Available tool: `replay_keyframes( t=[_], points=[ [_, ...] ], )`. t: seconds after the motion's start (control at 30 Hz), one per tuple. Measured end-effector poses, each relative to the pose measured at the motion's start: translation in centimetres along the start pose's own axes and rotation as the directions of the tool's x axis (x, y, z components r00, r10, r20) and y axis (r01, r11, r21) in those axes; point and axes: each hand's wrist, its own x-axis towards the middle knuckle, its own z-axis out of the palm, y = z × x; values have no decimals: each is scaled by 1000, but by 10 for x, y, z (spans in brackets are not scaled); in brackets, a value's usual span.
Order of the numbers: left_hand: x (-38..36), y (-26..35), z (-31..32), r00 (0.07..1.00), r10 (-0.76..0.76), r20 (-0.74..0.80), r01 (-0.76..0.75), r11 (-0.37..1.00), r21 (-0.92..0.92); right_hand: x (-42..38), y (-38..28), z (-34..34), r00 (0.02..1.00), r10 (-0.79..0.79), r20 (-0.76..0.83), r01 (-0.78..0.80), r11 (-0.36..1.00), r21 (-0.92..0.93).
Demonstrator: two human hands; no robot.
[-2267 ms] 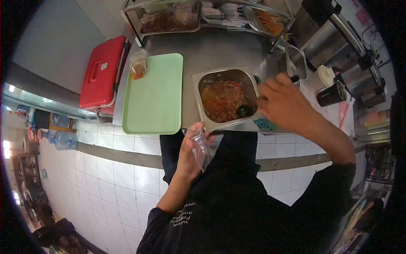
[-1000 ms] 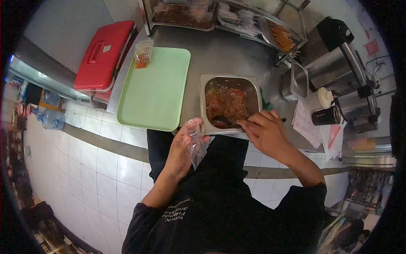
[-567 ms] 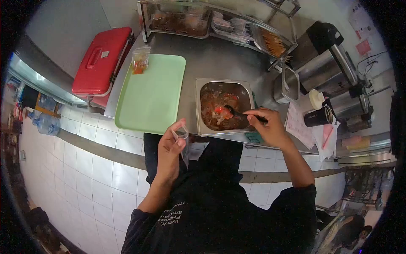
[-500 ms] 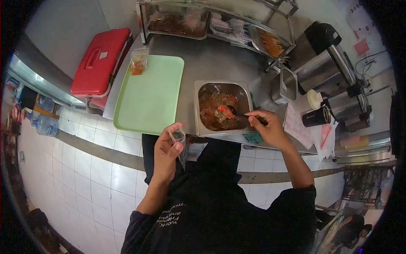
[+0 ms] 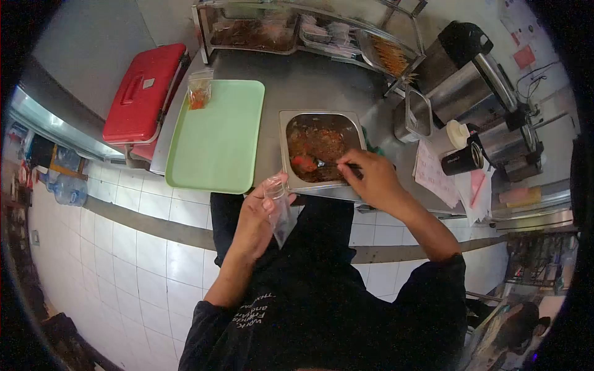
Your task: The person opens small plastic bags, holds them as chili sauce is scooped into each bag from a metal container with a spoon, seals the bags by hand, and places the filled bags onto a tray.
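My left hand (image 5: 252, 221) is closed on a small clear plastic bag (image 5: 282, 219), its mouth upward and its body hanging below the fingers, just off the pan's near left corner. My right hand (image 5: 374, 182) grips the dark handle of a spoon over the pan's near right side. Red, chunky sauce (image 5: 304, 164) lies heaped on the spoon, low over the left part of the steel pan (image 5: 284, 136). More oily red sauce (image 5: 322, 139) covers the pan's bottom. On the light green tray (image 5: 216, 142), a bag of orange-red sauce (image 5: 199, 96) rests at the far left corner.
A red cool box (image 5: 145, 93) stands left of the tray. Behind, a metal rack (image 5: 297, 46) holds trays of packets and skewers. To the right are a steel container (image 5: 413, 117), papers (image 5: 436, 179), a black cup (image 5: 461, 159) and large steel urns (image 5: 467, 93).
The loaded spoon has moved left within the pan, toward the bag. My left hand has shifted right, close to the pan, and the bag now shows at full length.
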Motion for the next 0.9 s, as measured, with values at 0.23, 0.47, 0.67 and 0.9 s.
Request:
replay_keyframes(
  t=[0.23, 0.47, 0.67, 0.9],
  points=[
    [-1, 4, 9, 999, 39, -2, -39, 995, -94, 12, 9, 4, 891, -449, 73, 444, 825, -350],
    [-1, 8, 13, 1000, 25, -4, -25, 996, -85, 6, 1, -8, 987, -145, 72, 139, 987, 80],
    [-1, 14, 15, 997, 68, -42, -63, 992, 110, 6, 22, -5, 997, 38, 64, -59, 929, 365],
    [15, 36, 16, 899, 437, -11, -392, 817, 423, 4, 69, -1, 983, 158, 96, -180, 703, 688]
  ],
)
